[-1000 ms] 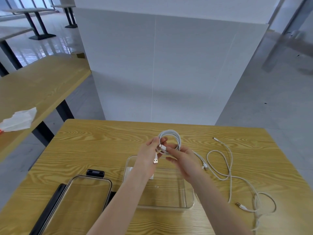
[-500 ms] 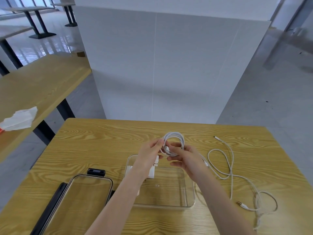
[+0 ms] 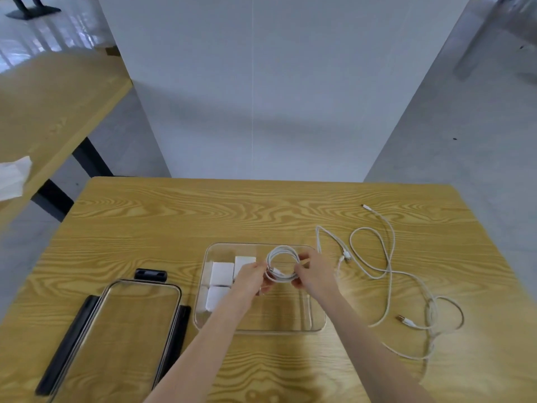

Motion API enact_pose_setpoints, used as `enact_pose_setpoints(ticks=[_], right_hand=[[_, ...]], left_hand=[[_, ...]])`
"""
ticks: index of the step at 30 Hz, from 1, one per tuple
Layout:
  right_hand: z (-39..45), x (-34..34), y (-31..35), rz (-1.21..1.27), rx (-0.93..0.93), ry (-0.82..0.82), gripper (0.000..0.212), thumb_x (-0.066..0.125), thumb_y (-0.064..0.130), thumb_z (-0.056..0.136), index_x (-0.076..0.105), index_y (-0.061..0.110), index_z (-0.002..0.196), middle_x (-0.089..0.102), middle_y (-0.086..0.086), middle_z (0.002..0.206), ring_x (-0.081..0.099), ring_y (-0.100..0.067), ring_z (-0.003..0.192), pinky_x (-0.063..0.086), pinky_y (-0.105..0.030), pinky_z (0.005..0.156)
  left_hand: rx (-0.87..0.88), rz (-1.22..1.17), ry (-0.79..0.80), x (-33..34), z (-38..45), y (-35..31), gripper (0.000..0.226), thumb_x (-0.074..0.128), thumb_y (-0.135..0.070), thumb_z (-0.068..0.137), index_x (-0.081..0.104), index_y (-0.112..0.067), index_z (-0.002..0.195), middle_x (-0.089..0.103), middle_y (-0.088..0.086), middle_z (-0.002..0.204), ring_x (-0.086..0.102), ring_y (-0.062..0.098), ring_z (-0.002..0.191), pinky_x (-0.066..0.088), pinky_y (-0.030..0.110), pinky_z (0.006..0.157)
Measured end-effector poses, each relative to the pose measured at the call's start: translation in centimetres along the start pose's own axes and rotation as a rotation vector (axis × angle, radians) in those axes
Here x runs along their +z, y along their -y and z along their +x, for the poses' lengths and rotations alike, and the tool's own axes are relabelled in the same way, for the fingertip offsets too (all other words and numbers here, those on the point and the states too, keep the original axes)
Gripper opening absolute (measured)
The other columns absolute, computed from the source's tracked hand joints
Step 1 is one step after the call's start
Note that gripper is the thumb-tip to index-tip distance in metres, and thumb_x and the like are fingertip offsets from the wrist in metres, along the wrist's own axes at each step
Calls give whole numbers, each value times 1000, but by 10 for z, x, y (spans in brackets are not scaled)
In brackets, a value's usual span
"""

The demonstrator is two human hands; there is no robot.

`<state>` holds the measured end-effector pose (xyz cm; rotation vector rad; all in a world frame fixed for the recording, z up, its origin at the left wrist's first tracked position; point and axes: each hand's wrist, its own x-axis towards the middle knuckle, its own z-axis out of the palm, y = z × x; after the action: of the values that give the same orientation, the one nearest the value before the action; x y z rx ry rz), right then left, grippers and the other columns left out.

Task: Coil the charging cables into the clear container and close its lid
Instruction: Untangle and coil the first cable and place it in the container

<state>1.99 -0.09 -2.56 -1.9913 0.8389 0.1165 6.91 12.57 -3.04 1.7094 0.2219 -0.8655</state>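
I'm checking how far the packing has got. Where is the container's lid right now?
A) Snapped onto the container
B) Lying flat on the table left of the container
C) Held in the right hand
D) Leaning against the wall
B: the lid lies flat on the table, left of the open clear container, while both hands hold the coiled cable over it.

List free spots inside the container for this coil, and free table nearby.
Container: near-right floor, right of the chargers, is bare; left side is crowded. Both hands hold the coil over the far half. Table: the wide strip beyond the container is free. Right side is cluttered by loose cables; left holds the lid.
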Motion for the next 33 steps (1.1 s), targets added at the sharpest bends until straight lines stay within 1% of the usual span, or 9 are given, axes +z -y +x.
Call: enact_pose_setpoints(ticks=[2, 6, 10, 12, 15, 18, 22, 28, 33], right_hand=[[8, 10, -6, -164, 2, -49, 16, 47, 9, 92, 53, 8, 107, 66, -10, 83, 67, -28, 74, 57, -43, 70], [13, 21, -4, -549, -10, -8, 24, 43, -1, 92, 51, 5, 114, 60, -14, 112, 60, -28, 100, 42, -31, 70], [20, 25, -3, -731, -4, 40, 33, 45, -4, 91, 45, 3, 123, 52, -14, 123, 58, -26, 110, 48, -30, 79], [25, 26, -3, -778, 8, 55, 33, 44, -4, 92, 45, 2, 124, 51, -14, 123, 58, -25, 109, 48, -29, 78], [26, 29, -3, -836, 6, 67, 35, 39, -2, 95, 42, 0, 129, 47, -14, 128, 56, -25, 112, 47, -29, 80], [26, 33, -5, -847, 4, 90, 38, 38, 1, 96, 36, -3, 134, 42, -16, 132, 50, -26, 118, 46, -30, 89], [29, 35, -8, -757, 27, 125, 43, 44, -1, 93, 33, -3, 135, 35, -20, 136, 50, -28, 117, 46, -29, 88], [26, 33, -11, -644, 19, 120, 50, 48, -3, 91, 31, -1, 137, 34, -19, 137, 51, -28, 116, 46, -30, 87], [18, 21, -12, -491, -72, 101, 40, 43, -4, 91, 43, 3, 130, 42, -14, 131, 53, -27, 112, 43, -30, 83]], left_hand=[[20, 157, 0, 4, 8, 6, 31, 37, -18, 97, 57, -11, 74, 58, 1, 61, 53, 9, 52, 42, 13, 48], [46, 475, 8, 11, 17, 16, 34, 35, -21, 99, 50, -13, 69, 52, -1, 66, 48, 9, 58, 36, 16, 49], [78, 595, -14, 19, 28, 17, 41, 38, -10, 97, 41, -14, 57, 46, 0, 58, 46, 4, 46, 36, 11, 39], [75, 705, 10, 23, 33, 13, 41, 39, -5, 95, 38, -14, 55, 43, -1, 59, 51, 12, 56, 39, 16, 47], [83, 820, 42, 28, 38, 11, 38, 41, -4, 94, 45, -11, 57, 43, -2, 60, 54, 25, 80, 47, 32, 72], [116, 825, 7, 31, 38, 16, 25, 45, -3, 92, 62, 0, 75, 55, 7, 67, 56, 27, 82, 46, 31, 69], [108, 735, -86, 31, 46, 30, 30, 38, -10, 96, 63, 3, 87, 65, 18, 95, 60, 28, 87, 43, 30, 69], [186, 724, -93, 22, 49, 38, 29, 37, -7, 94, 59, -4, 74, 64, 15, 82, 54, 23, 72, 41, 28, 66], [219, 783, -91, 17, 44, 37, 31, 36, -8, 94, 55, -8, 69, 60, 10, 77, 51, 18, 69, 36, 23, 62]])
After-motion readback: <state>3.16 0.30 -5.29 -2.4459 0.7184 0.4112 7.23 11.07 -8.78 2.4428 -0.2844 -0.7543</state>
